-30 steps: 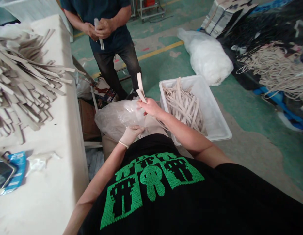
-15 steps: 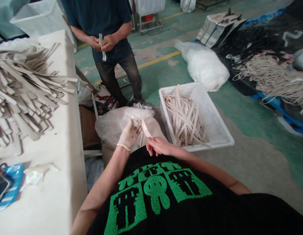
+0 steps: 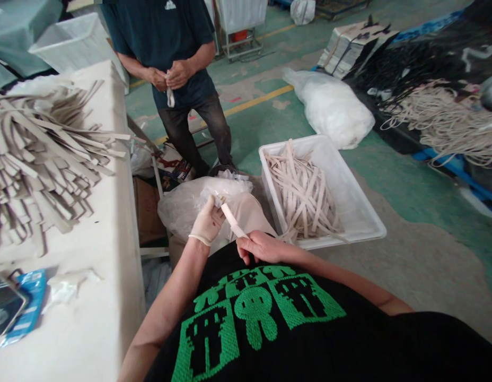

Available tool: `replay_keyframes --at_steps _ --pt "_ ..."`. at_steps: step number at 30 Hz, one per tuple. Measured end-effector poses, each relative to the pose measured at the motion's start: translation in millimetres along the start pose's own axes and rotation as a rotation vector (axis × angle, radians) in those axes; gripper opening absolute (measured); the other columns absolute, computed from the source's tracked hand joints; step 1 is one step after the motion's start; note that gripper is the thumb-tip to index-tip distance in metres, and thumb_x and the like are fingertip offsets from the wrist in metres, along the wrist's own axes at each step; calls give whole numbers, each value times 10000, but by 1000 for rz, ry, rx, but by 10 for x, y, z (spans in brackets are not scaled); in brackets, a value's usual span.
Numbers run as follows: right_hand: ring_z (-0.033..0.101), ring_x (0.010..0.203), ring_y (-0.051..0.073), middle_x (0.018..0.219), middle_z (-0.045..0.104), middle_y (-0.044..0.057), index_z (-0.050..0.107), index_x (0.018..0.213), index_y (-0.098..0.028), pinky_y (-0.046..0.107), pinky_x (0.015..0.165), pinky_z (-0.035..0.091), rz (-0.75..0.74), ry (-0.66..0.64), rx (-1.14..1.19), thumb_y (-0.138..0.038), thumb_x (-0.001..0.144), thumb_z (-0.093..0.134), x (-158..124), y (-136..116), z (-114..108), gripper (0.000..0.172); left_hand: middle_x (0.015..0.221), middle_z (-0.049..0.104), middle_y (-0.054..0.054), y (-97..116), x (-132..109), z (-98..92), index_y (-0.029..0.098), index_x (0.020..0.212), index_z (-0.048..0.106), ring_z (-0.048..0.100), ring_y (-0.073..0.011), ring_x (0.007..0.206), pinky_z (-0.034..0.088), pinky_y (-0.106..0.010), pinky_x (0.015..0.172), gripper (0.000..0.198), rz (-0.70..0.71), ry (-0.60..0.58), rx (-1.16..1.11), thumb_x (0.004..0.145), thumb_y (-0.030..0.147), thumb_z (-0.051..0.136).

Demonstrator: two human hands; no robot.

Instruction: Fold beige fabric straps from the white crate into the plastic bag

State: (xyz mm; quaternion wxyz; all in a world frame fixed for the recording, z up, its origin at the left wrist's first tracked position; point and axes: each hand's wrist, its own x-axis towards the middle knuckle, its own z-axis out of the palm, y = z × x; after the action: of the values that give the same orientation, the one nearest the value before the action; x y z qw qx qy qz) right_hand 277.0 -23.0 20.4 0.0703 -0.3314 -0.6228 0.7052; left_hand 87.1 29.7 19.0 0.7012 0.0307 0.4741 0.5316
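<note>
The gloved left hand (image 3: 207, 224) pinches the upper end of 1 pale strip (image 3: 231, 220), and the bare right hand (image 3: 260, 247) is closed on its lower end. They hold it over a clear plastic bag (image 3: 186, 199), beside the white tub (image 3: 351, 193). The green print on the black shirt (image 3: 270, 329) is blocky and not legible as words, and the co-worker's (image 3: 170, 48) white chest logo is too small to read.

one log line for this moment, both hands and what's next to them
left hand: gloved, pinching top of strip | right hand: bare, holding its lower end | behind: plastic bag | right: tub of loose strips
</note>
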Motion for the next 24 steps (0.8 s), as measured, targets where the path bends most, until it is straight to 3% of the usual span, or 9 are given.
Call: replay_keyframes --at_steps 6,13,17,22,24 --pt "584 588 116 708 660 60 607 785 -137 200 509 472 4 -32 35 -751 983 329 88 55 -26 703 803 729 -49 -19 -62 46 138 834 709 689 -122 722 567 -248 802 256 -16 40 25 954 360 662" --pt "407 397 61 636 630 15 606 869 -124 192 466 456 28 -45 172 -514 1090 251 215 -12 -60 572 739 727 -50 -190 -178 47 134 751 715 679 -136 667 560 -237 683 211 -38 -70 131 790 301 836" --pt "505 423 69 784 701 29 622 1121 -119 208 495 444 -31 154 61 -418 1102 291 183 -95 -93 446 742 737 -54 -239 -156 4 131 759 730 686 -146 683 546 -239 690 217 66 -3 119 732 293 871" --pt "595 549 91 790 706 14 674 950 -152 224 619 412 18 387 -297 -313 1043 486 -41 -98 -112 264 828 753 -33 -215 -80 -72 162 804 722 702 -145 784 525 -252 789 188 193 86 9 752 288 852" --pt "640 689 144 820 707 28 688 986 -170 238 654 386 37 469 -405 -344 963 645 -84 -79 -86 181 827 748 -27 -238 -60 -79 165 808 714 698 -133 782 518 -244 797 174 189 106 -3 776 286 835"
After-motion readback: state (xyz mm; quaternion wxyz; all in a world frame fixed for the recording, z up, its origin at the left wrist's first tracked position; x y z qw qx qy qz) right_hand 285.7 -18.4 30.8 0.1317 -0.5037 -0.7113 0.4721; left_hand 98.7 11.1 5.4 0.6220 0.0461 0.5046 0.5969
